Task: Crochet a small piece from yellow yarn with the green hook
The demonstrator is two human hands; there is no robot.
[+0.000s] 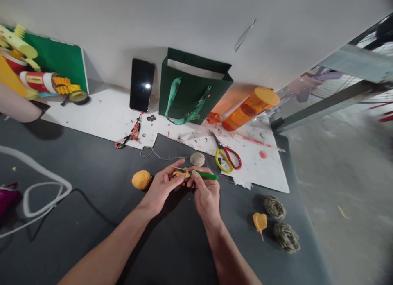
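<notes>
Between thumb and fingers, my left hand point(161, 187) pinches a small yellow crochet piece point(181, 174), its index finger stretched out with a strand of yarn by it. My right hand point(206, 191) is closed round a crochet hook with a green handle point(208, 175); the hook's tip meets the crochet piece and is too small to make out. A ball of yellow yarn point(141, 180) lies to the left of my left hand. Just beyond my hands sits a ball of beige yarn point(197, 159), a grey strand trailing leftward near it.
Scissors point(225, 154) with one yellow and one red handle lie beyond my right hand. Behind stand a dark green paper bag point(193, 88), a phone point(141, 85) and an orange bottle point(250, 109). Two grey-green yarn bundles point(274, 207) and a yellow crocheted piece point(260, 222) lie at right.
</notes>
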